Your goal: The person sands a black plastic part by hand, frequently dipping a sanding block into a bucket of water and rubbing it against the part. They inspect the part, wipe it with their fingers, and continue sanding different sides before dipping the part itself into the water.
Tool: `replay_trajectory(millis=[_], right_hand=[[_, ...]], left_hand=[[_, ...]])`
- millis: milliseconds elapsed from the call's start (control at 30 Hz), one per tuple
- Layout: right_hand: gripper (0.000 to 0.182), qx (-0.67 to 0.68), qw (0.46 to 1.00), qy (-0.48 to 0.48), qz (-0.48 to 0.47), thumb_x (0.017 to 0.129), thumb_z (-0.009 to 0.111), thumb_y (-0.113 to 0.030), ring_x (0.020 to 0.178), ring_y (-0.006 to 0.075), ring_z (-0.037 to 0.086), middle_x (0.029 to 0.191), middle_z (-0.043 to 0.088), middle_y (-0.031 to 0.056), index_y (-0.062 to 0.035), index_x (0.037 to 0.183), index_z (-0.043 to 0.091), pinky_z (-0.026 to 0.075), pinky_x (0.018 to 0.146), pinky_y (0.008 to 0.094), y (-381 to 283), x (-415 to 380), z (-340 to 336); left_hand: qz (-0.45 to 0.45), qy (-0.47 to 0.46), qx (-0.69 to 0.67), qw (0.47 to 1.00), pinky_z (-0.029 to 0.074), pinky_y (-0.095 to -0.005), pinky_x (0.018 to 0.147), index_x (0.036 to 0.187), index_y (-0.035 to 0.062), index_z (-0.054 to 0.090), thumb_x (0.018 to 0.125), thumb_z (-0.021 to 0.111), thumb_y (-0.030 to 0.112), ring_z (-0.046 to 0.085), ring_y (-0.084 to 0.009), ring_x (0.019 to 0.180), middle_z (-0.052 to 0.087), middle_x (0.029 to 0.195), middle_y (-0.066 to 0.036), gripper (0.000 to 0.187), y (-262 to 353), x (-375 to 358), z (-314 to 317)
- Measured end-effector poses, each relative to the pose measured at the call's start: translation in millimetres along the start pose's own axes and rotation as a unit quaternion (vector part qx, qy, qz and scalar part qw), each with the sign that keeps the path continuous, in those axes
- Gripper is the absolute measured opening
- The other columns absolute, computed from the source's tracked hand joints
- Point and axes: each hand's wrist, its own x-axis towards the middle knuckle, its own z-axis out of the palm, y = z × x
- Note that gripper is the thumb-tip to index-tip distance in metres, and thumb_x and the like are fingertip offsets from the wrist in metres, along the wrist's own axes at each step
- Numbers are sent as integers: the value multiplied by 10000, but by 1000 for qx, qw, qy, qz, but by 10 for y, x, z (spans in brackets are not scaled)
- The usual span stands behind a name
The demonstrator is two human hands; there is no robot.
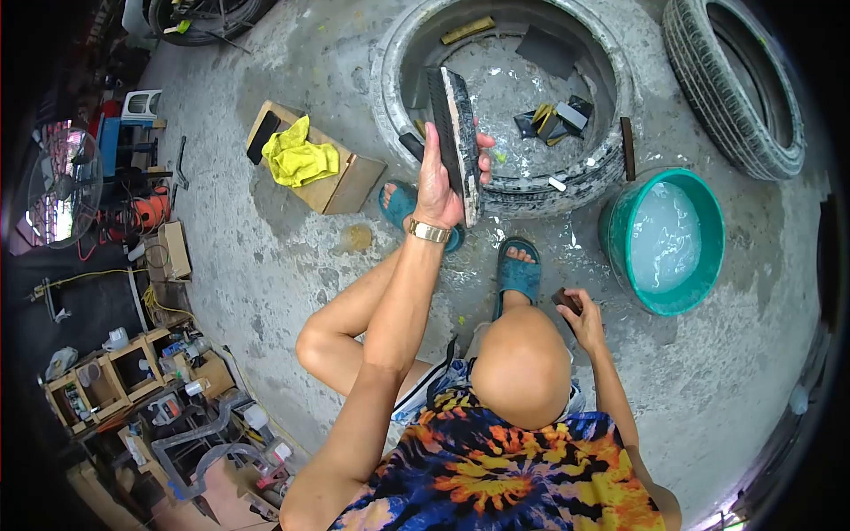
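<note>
My left hand (436,196), with a metal-band watch at the wrist, is raised and closed around a long dark block (461,133). One side of this block is black and ribbed, the other streaked with white. It tilts upright in front of a tire (387,88) lying flat on the floor. Beside my right knee, my right hand (586,323) pinches a small dark brown block (567,302) between thumb and fingers. Inside the tire are a dark sheet (545,51), a yellowish bar (467,30) and several small black, grey and yellow pieces (556,121) lying in wet.
A green basin (630,257) of cloudy water stands at right. Another tire (742,97) leans beyond it. Left of the flat tire is a wooden box (347,181) with a yellow cloth (299,155). Tools and a fan (66,190) crowd the far left.
</note>
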Motion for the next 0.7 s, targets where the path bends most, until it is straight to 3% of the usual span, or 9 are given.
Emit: replay_trajectory(millis=[133, 200, 233, 267, 367, 400, 467, 500, 700], right_hand=[[357, 53, 998, 36, 23, 852, 761, -146, 1028, 239, 675, 1073, 714, 175, -15, 1139, 594, 506, 898, 357, -108, 125, -82], [321, 79, 995, 65, 19, 878, 744, -150, 952, 174, 663, 1007, 715, 157, -21, 1127, 588, 511, 846, 316, -26, 182, -75], [300, 146, 985, 59, 73, 899, 727, -167, 903, 151, 661, 989, 710, 159, -28, 1120, 579, 513, 799, 296, 36, 209, -70], [280, 212, 967, 53, 128, 920, 709, -183, 854, 128, 659, 971, 705, 162, -34, 1112, 570, 516, 752, 276, 25, 217, -89], [276, 359, 917, 14, 173, 998, 585, -283, 750, 154, 665, 972, 684, 163, -54, 1139, 523, 555, 664, 287, -135, 182, -124], [295, 446, 875, -9, 187, 1019, 539, -319, 735, 181, 674, 988, 679, 164, -56, 1150, 511, 576, 653, 303, -179, 170, -125], [342, 484, 854, -18, 192, 1036, 484, -352, 752, 213, 684, 1006, 672, 169, -53, 1202, 495, 606, 650, 339, -205, 159, -125], [357, 532, 821, -36, 202, 1037, 481, -357, 762, 206, 684, 1020, 672, 169, -52, 1220, 495, 610, 642, 340, -227, 167, -117], [375, 582, 783, -79, 204, 1030, 508, -373, 773, 171, 679, 1063, 677, 157, -79, 1263, 499, 607, 613, 313, -302, 249, -128]], left_hand=[[-17, 37, 85, 996, 567, -330, 672, 1271, 40, 515, 1050, 324, 542, 657, -197, 827, 673, 1063, -150, 581, -123, -43, 102], [-1, 141, 239, 961, 591, -365, 741, 1263, 35, 509, 1075, 365, 388, 681, -247, 903, 665, 1090, -188, 425, -293, -102, 17], [-2, 176, 243, 954, 596, -365, 742, 1221, 12, 499, 1062, 406, 227, 692, -258, 938, 664, 1096, -196, 282, -401, -163, -11], [-9, 175, 240, 955, 596, -365, 742, 1221, 12, 499, 1062, 406, 227, 692, -258, 938, 664, 1096, -196, 282, -517, -224, -72], [32, 265, 289, 919, 565, -319, 748, 1135, -5, 505, 983, 534, 52, 680, -201, 880, 665, 997, -130, 164, -840, -370, -280], [26, 265, 286, 920, 565, -319, 748, 1135, -5, 505, 983, 534, 52, 680, -201, 880, 665, 997, -130, 164, -896, -392, -365], [68, 269, 542, 793, 503, -366, 762, 1023, -26, 532, 940, 596, 127, 660, -261, 838, 661, 896, -167, 186, -951, -353, -546], [120, 292, 555, 770, 458, -395, 713, 904, -34, 523, 899, 648, 155, 583, -249, 736, 599, 765, -135, 227, -994, -285, -607], [164, 327, 551, 750, 326, -307, 545, 746, 29, 397, 899, 687, 146, 330, -98, 624, 363, 638, 16, 348, -917, -156, -653]])
